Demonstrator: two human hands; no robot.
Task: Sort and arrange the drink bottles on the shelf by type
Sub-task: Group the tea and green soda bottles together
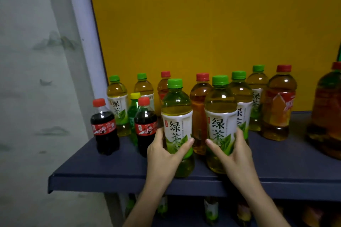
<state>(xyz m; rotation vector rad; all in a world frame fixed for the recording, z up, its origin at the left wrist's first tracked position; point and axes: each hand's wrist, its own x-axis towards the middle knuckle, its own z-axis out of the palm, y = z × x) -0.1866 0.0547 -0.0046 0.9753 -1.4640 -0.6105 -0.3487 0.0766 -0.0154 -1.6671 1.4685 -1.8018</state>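
Two green-capped green tea bottles stand at the front of the dark blue shelf (114,169). My left hand (164,155) grips the left green tea bottle (176,116) around its label. My right hand (234,153) grips the right green tea bottle (220,114) the same way. Between and behind them stands a red-capped amber tea bottle (200,101). Two small cola bottles (104,125) (145,125) stand at the left front, with a yellow-capped green soda bottle (133,108) behind them. More green tea bottles (117,101) (241,96) line the back.
A large red-capped amber tea bottle (278,105) and a bigger one (326,116) stand to the right. A yellow back panel (203,24) closes the shelf behind. A grey wall (36,79) lies left of the shelf post. Bottles show dimly on the lower shelf (210,212).
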